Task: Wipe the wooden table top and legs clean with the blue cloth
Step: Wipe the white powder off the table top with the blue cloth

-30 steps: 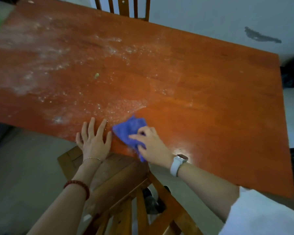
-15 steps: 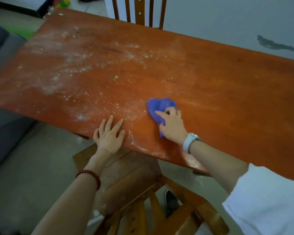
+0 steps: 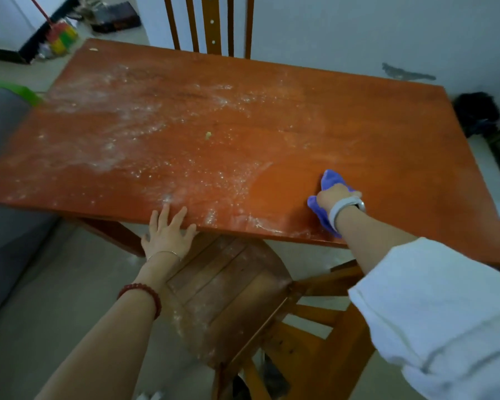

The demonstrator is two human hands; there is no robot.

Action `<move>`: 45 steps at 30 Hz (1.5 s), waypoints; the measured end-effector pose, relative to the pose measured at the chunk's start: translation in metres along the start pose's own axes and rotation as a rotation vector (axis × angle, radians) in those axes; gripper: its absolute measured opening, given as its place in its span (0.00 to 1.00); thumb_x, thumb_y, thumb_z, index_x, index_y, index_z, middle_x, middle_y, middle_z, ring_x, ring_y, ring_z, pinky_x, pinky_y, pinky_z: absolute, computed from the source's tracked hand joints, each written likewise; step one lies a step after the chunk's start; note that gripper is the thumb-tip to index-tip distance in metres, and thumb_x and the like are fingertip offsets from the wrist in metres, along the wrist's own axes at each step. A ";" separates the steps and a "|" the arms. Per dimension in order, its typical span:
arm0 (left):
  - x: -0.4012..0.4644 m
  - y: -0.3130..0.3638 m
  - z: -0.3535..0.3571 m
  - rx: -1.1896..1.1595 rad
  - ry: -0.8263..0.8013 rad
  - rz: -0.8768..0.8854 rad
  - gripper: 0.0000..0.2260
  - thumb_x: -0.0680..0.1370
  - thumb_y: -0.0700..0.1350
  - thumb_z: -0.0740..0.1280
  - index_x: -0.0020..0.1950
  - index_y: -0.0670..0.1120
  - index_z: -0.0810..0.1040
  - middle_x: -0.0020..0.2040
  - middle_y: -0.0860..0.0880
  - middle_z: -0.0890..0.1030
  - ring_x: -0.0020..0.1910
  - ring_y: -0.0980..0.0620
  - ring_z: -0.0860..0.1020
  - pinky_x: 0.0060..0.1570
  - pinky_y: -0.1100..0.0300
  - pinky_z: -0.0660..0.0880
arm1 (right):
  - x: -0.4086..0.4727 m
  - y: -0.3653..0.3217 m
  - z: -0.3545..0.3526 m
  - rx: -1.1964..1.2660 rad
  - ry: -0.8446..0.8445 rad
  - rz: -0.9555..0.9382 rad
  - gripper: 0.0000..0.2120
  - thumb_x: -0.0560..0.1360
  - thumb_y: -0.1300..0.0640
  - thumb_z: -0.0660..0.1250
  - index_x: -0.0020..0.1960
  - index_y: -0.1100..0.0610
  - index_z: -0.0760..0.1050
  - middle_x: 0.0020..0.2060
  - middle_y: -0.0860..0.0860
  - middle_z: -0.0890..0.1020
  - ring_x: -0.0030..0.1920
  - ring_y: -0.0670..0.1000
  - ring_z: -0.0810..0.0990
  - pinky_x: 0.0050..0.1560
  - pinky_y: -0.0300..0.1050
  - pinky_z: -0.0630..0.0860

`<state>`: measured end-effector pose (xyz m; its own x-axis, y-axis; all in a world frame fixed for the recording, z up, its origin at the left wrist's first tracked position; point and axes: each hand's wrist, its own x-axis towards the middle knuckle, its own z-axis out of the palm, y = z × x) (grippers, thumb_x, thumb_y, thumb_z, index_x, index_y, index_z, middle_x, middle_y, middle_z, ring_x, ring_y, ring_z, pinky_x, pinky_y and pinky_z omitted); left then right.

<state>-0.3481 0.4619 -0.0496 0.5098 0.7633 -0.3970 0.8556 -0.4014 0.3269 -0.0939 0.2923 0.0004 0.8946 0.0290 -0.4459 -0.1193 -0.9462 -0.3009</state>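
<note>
cloth (image 3: 328, 180) under right hand (image 3: 334, 197) | left hand (image 3: 168, 235) flat on table (image 3: 300, 134) edge

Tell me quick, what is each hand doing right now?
Left hand: open, fingers spread flat on the near edge of the wooden table.
Right hand: holds the blue cloth against the table top.
</note>
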 end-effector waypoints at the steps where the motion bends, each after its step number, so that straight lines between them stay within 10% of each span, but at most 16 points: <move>1: 0.001 0.000 -0.002 -0.017 -0.018 -0.008 0.23 0.78 0.58 0.54 0.73 0.59 0.55 0.76 0.54 0.45 0.75 0.50 0.42 0.70 0.40 0.50 | -0.010 -0.001 0.015 -0.015 0.020 0.025 0.23 0.75 0.54 0.62 0.69 0.55 0.62 0.70 0.60 0.56 0.69 0.63 0.58 0.66 0.55 0.62; 6: 0.003 -0.007 -0.005 -0.016 -0.066 0.001 0.23 0.78 0.58 0.54 0.73 0.61 0.54 0.76 0.56 0.44 0.74 0.52 0.40 0.70 0.41 0.49 | -0.078 -0.024 0.094 -0.098 0.135 -0.361 0.21 0.76 0.53 0.62 0.67 0.45 0.64 0.66 0.56 0.62 0.64 0.60 0.61 0.59 0.55 0.65; 10: 0.003 -0.007 -0.004 -0.015 -0.043 -0.007 0.23 0.78 0.57 0.56 0.72 0.58 0.58 0.76 0.56 0.47 0.74 0.53 0.42 0.70 0.42 0.50 | -0.121 -0.038 0.118 0.046 -0.282 -0.870 0.21 0.73 0.63 0.59 0.63 0.49 0.73 0.54 0.54 0.66 0.58 0.57 0.64 0.60 0.50 0.64; 17: 0.006 -0.036 -0.013 0.115 0.055 0.209 0.19 0.79 0.54 0.54 0.70 0.60 0.61 0.75 0.55 0.55 0.73 0.51 0.51 0.68 0.45 0.51 | -0.076 -0.011 0.063 0.273 0.341 -0.302 0.20 0.74 0.61 0.59 0.64 0.50 0.72 0.62 0.57 0.66 0.62 0.60 0.64 0.59 0.52 0.64; 21: 0.019 -0.066 -0.026 0.095 0.168 0.276 0.18 0.79 0.52 0.54 0.69 0.54 0.66 0.73 0.49 0.61 0.72 0.47 0.55 0.68 0.45 0.52 | -0.079 0.003 0.070 0.062 0.222 -0.038 0.24 0.75 0.60 0.60 0.70 0.49 0.63 0.69 0.56 0.59 0.66 0.61 0.59 0.63 0.54 0.62; 25: 0.039 -0.118 -0.044 0.139 0.158 0.236 0.21 0.79 0.53 0.53 0.73 0.54 0.58 0.76 0.48 0.53 0.74 0.46 0.48 0.70 0.43 0.48 | -0.128 -0.041 0.137 -0.012 0.211 -0.401 0.23 0.73 0.59 0.59 0.68 0.49 0.68 0.68 0.55 0.63 0.63 0.61 0.62 0.62 0.50 0.62; 28: 0.049 -0.150 -0.061 0.139 0.105 0.243 0.22 0.79 0.53 0.54 0.73 0.55 0.57 0.76 0.53 0.52 0.74 0.51 0.47 0.69 0.44 0.51 | -0.180 -0.090 0.177 0.162 -0.125 -0.726 0.23 0.70 0.60 0.54 0.63 0.54 0.74 0.61 0.58 0.70 0.61 0.59 0.66 0.62 0.43 0.58; 32: 0.055 -0.155 -0.080 0.093 0.014 0.260 0.20 0.79 0.55 0.53 0.71 0.58 0.61 0.75 0.57 0.55 0.74 0.55 0.50 0.68 0.46 0.53 | -0.196 -0.103 0.166 0.464 0.032 -0.657 0.21 0.68 0.62 0.57 0.59 0.57 0.77 0.55 0.60 0.76 0.59 0.58 0.71 0.63 0.44 0.63; 39: 0.058 -0.156 -0.092 0.170 -0.075 0.306 0.20 0.79 0.56 0.51 0.72 0.58 0.59 0.75 0.56 0.53 0.74 0.51 0.49 0.68 0.45 0.51 | -0.134 -0.078 0.129 0.248 0.271 -0.129 0.21 0.77 0.59 0.57 0.70 0.54 0.64 0.69 0.60 0.62 0.67 0.62 0.60 0.65 0.48 0.57; 45: 0.062 -0.160 -0.097 0.255 -0.090 0.389 0.21 0.79 0.57 0.53 0.72 0.59 0.58 0.75 0.55 0.55 0.72 0.49 0.52 0.68 0.46 0.52 | -0.168 -0.120 0.204 -0.090 0.256 -0.601 0.22 0.72 0.56 0.63 0.66 0.50 0.69 0.66 0.57 0.66 0.62 0.63 0.64 0.59 0.55 0.66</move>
<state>-0.4616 0.6229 -0.0430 0.7928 0.4896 -0.3629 0.5889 -0.7687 0.2496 -0.3172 0.4669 -0.0603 0.8697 0.4936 -0.0046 0.4594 -0.8127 -0.3584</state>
